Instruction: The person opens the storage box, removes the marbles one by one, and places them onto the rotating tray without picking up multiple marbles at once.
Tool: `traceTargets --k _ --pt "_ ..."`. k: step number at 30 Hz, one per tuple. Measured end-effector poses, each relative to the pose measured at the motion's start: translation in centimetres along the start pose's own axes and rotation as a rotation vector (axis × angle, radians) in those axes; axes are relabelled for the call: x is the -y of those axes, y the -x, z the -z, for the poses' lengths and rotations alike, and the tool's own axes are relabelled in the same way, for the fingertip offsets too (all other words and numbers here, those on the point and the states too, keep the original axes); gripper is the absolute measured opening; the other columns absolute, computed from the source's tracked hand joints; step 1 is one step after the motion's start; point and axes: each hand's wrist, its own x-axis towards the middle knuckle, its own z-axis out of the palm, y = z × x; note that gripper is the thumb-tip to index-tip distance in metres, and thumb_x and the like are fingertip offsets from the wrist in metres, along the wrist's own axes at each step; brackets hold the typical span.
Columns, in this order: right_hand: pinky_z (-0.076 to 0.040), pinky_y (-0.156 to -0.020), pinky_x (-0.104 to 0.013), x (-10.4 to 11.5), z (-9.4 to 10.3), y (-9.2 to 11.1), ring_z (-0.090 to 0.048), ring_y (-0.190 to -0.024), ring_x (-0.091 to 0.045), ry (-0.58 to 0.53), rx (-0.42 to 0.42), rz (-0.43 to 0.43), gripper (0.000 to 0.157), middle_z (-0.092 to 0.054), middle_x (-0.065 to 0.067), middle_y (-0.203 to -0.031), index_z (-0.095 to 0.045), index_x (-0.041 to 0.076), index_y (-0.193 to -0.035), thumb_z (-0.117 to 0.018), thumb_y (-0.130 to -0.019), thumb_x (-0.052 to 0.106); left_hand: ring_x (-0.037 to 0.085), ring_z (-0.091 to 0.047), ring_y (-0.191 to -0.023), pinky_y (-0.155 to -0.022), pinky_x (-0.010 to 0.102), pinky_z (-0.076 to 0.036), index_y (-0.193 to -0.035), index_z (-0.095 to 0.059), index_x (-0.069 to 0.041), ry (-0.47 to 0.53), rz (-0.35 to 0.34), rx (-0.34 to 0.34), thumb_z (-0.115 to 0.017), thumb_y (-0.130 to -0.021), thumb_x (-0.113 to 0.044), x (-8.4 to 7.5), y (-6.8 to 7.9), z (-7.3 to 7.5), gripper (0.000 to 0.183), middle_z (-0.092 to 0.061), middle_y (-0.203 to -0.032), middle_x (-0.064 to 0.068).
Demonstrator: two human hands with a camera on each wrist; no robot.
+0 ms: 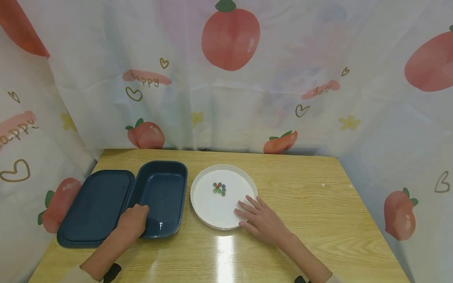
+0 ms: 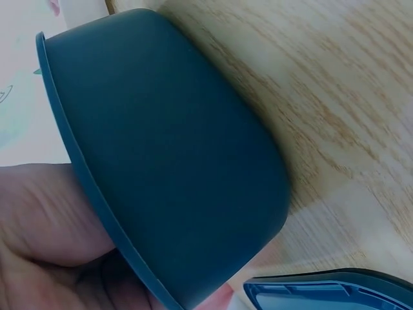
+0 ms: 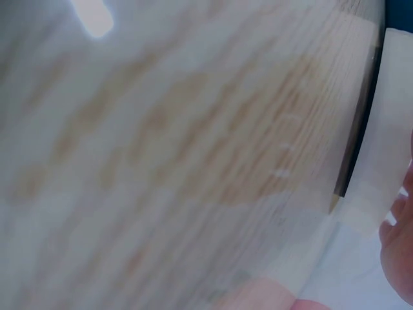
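My left hand grips the near left rim of a deep, dark blue rectangular container. In the left wrist view, the container's smooth outer wall fills much of the picture, with the hand at its rim. A round white tray with a low raised edge lies right of the container. Several small coloured glass marbles sit grouped near its middle. Over the tray's lower right edge rests my right hand, fingers spread and fairly straight. The right wrist view catches only parts of its fingers beside the tray's white side.
A matching dark blue lid lies left of the container, overlapping its side in the head view. Wooden table surface extends to the right. A fruit-printed curtain hangs behind the table and along both sides.
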Motion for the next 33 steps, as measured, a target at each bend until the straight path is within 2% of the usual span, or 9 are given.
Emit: traceTargets --k 7,14,21,24,26,28,30,33 --pt "-0.02 -0.105 -0.049 0.0 0.0 0.0 -0.029 -0.132 -0.025 -0.011 -0.006 -0.002 0.042 -0.045 0.001 -0.137 -0.054 0.022 -0.13 -0.043 -0.096 0.043 0.033 -0.055 -0.062 -0.051 0.039 -0.045 -0.08 -0.058 0.001 -0.01 -0.006 0.029 -0.057 -0.081 0.013 -0.1 0.0 0.1 0.012 -0.052 -0.073 0.018" --pt "-0.02 -0.105 -0.049 0.0 -0.1 0.1 -0.029 -0.132 -0.025 -0.01 -0.008 -0.002 0.042 -0.044 0.001 -0.138 -0.054 0.022 -0.13 -0.043 -0.096 0.042 0.027 -0.052 -0.053 -0.046 0.034 -0.043 -0.072 -0.054 0.0 0.008 -0.106 -0.06 -0.056 -0.081 0.015 -0.3 -0.3 1.0 0.018 -0.049 -0.063 0.014" --pt "-0.02 -0.104 -0.049 -0.1 0.0 0.0 -0.031 -0.131 -0.027 -0.001 -0.015 0.007 0.042 -0.045 0.0 -0.137 -0.054 0.022 -0.131 -0.044 -0.096 0.042 0.015 -0.045 -0.046 -0.043 0.028 -0.036 -0.063 -0.053 -0.004 0.098 -0.109 -0.098 -0.057 -0.083 0.011 -1.3 -1.3 2.8 0.025 -0.045 -0.055 0.005" --pt "-0.02 -0.104 -0.05 -0.1 0.1 0.0 -0.031 -0.131 -0.028 -0.005 -0.009 0.008 0.042 -0.045 -0.001 -0.137 -0.053 0.021 -0.131 -0.044 -0.096 0.042 0.008 -0.031 -0.043 -0.042 0.025 -0.027 -0.053 -0.048 -0.01 0.153 -0.117 -0.1 -0.059 -0.082 0.008 -1.8 -1.8 3.3 0.036 -0.032 -0.05 -0.004" --pt "-0.019 -0.104 -0.05 -0.1 0.1 0.0 -0.03 -0.132 -0.027 -0.005 0.002 0.004 0.042 -0.045 0.0 -0.138 -0.053 0.022 -0.132 -0.043 -0.096 0.042 0.008 -0.021 -0.045 -0.043 0.024 -0.021 -0.049 -0.04 -0.015 0.195 -0.13 -0.103 -0.059 -0.083 0.006 -2.1 -2.2 3.6 0.044 -0.022 -0.051 -0.006" --pt "-0.019 -0.105 -0.05 -0.1 0.1 0.0 -0.029 -0.132 -0.026 -0.007 0.01 -0.001 0.043 -0.044 0.0 -0.138 -0.052 0.023 -0.132 -0.042 -0.096 0.043 0.008 -0.018 -0.047 -0.044 0.024 -0.019 -0.048 -0.04 -0.016 0.217 -0.151 -0.122 -0.059 -0.083 0.006 -2.5 -2.5 3.9 0.045 -0.019 -0.053 -0.006" --pt "-0.018 -0.105 -0.049 -0.1 0.1 0.0 -0.028 -0.133 -0.025 -0.006 0.02 -0.007 0.043 -0.043 0.001 -0.139 -0.051 0.023 -0.133 -0.04 -0.096 0.043 0.008 -0.021 -0.046 -0.044 0.024 -0.021 -0.05 -0.045 -0.015 0.235 -0.168 -0.141 -0.06 -0.083 0.004 -2.8 -2.8 4.1 0.041 -0.023 -0.052 -0.007" --pt "-0.017 -0.106 -0.048 -0.1 0.1 0.0 -0.026 -0.134 -0.023 -0.006 0.03 -0.014 0.044 -0.042 0.003 -0.139 -0.051 0.024 -0.133 -0.038 -0.097 0.045 0.006 -0.038 -0.048 -0.045 0.024 -0.033 -0.065 -0.068 -0.009 0.266 -0.172 -0.175 -0.063 -0.082 0.001 -3.2 -3.1 4.5 0.021 -0.051 -0.059 -0.003"
